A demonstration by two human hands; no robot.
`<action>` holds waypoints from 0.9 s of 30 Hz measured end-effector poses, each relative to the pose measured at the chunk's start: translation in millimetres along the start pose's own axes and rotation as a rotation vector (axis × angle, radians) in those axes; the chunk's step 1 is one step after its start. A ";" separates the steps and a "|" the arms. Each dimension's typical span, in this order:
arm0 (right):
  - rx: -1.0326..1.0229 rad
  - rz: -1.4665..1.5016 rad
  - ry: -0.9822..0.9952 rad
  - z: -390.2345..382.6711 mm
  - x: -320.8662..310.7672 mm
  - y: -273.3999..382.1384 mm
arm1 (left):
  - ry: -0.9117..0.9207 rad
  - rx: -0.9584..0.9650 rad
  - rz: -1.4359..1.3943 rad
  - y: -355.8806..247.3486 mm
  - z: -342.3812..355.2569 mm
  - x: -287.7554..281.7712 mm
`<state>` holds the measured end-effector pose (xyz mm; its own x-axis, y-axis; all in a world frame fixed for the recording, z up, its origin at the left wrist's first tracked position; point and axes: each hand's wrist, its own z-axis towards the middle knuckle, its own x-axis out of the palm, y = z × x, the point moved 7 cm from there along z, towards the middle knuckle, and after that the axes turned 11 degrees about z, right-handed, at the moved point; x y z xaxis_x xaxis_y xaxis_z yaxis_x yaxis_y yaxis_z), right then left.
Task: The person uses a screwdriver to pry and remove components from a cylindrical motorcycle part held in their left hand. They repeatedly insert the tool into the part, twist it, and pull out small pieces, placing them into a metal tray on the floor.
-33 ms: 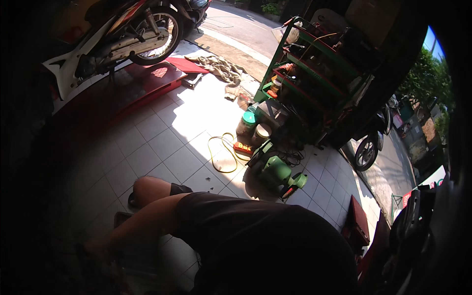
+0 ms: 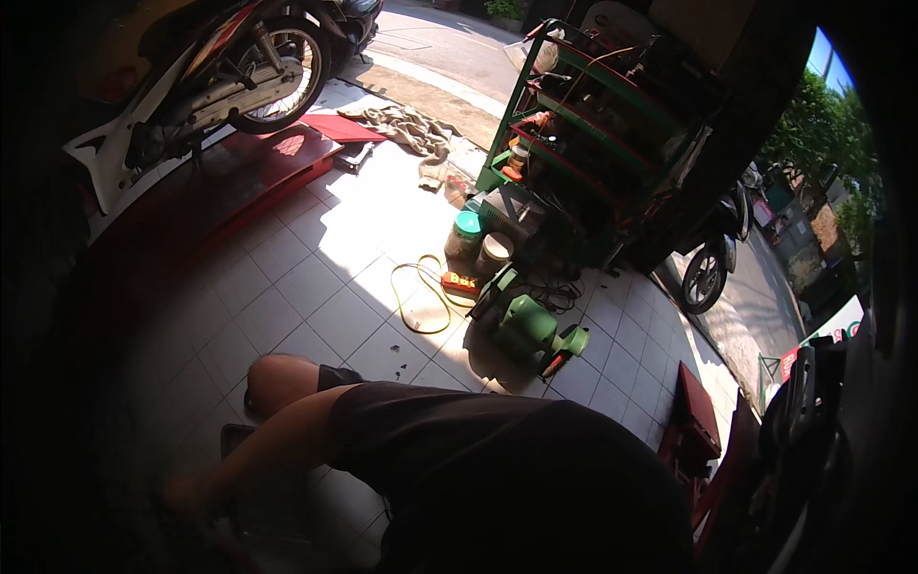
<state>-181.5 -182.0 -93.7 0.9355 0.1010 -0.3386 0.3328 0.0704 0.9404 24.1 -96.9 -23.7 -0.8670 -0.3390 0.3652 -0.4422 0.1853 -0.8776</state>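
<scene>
Neither my left hand nor my right hand can be made out. A person in a dark shirt (image 2: pixel 535 469) bends across the bottom of the view, a bare knee (image 2: pixel 282 383) showing. That person's arm (image 2: pixel 263 450) reaches down to the lower left, where the hand (image 2: pixel 182 493) is in deep shadow and what it holds is hidden. Beside the arm lies a dark tray-like object (image 2: pixel 235 440), partly covered.
A motorbike (image 2: pixel 220 86) stands on a red platform (image 2: pixel 229 196). A green tool cart (image 2: pixel 593 134), tubs (image 2: pixel 492 253), a green machine (image 2: pixel 531 325), a yellow cable (image 2: pixel 421 325) and a cloth (image 2: pixel 411 134) lie ahead. Another motorbike (image 2: pixel 712 268) and a red object (image 2: pixel 696 411) are right.
The whole scene has shifted a little up and left in the picture. The person's arm sits slightly further left, still reaching downward.
</scene>
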 end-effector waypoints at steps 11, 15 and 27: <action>-0.587 0.076 -0.283 -42.4 -67.0 98.6 | 0.425 -0.202 0.192 105.1 -43.6 204.2; -0.693 0.141 -0.276 -39.8 -68.6 104.4 | 0.522 -0.272 0.238 136.2 -52.0 243.6; -0.608 -0.079 -0.150 -41.6 -69.6 97.4 | 0.657 -0.406 0.280 184.3 -48.0 297.3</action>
<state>-219.2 -140.9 20.1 0.9320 -0.0652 -0.3565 0.3160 0.6278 0.7113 -326.3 -119.3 -62.0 -0.8595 0.3553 0.3676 -0.1292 0.5446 -0.8287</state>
